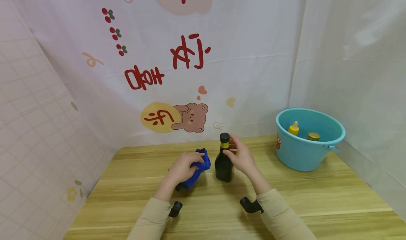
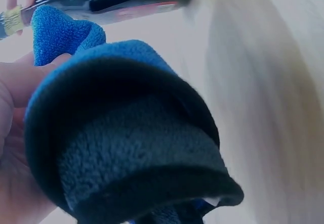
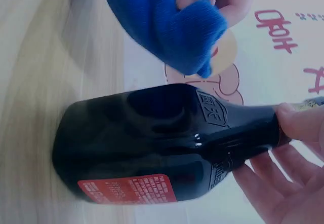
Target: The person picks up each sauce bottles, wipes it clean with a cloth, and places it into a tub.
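A dark glass bottle with a black cap, a yellow neck band and a red label stands upright on the wooden table. My right hand holds it by the neck, thumb on one side and fingers on the other; the right wrist view shows raised lettering on its shoulder. Just left of the bottle, my left hand grips a bunched blue cloth with dark edging. In the right wrist view the cloth hangs apart from the bottle. Folds of the cloth fill much of the left wrist view.
At the right of the wooden table is a light blue bucket. Inside it show a yellow-capped nozzle top and a gold lid. A white printed curtain hangs behind the table and along its sides.
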`<state>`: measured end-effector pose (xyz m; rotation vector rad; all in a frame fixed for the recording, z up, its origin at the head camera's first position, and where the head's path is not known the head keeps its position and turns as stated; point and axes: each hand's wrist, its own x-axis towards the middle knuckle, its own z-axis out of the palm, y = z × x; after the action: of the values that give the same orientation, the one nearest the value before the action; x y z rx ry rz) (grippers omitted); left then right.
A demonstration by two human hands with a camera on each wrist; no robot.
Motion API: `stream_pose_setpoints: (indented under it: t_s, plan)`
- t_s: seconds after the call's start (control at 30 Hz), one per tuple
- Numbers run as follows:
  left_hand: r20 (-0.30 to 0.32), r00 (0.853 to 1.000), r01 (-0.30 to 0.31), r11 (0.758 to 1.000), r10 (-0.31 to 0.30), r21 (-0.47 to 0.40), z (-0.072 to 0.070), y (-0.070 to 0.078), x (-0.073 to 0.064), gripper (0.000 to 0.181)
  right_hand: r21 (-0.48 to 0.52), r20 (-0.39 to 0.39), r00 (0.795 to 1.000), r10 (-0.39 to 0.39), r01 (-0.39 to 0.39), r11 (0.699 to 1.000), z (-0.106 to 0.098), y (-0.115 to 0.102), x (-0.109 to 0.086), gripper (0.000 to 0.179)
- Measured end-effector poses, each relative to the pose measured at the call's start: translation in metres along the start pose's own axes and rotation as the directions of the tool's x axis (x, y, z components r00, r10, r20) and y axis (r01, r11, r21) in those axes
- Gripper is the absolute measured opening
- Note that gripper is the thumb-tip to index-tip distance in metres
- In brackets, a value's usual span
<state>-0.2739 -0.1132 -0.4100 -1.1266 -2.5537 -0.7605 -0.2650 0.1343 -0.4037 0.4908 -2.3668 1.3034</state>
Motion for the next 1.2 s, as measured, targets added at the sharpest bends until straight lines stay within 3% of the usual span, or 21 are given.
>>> stream_pose_setpoints:
  t_s: [0.43, 0.6, 1.03, 1.2]
  plan:
    - [-0.126, 0.989, -0.08, 0.997, 0.077, -0.019, -0.023, 0.026, 0.024, 0.025, 0.102, 0.177, 0.983, -0.049, 0.031, 0.994, -0.01, 0.013, 0.008, 0.061]
    - [-0.164, 0.982, -0.101, 0.995, 0.097, -0.012, -0.027, 0.035, 0.032, 0.025, 0.122, 0.203, 0.977, -0.057, 0.032, 0.992, -0.012, 0.016, 0.01, 0.059]
    - [-0.135, 0.984, -0.118, 0.993, 0.12, 0.025, -0.007, 0.033, 0.035, 0.024, 0.146, 0.215, 0.973, -0.084, 0.053, 0.988, -0.012, 0.019, 0.012, 0.059]
    - [-0.09, 0.991, -0.1, 0.994, 0.102, 0.032, 0.002, 0.029, 0.031, 0.024, 0.14, 0.218, 0.972, -0.082, 0.052, 0.989, -0.012, 0.02, 0.011, 0.06]
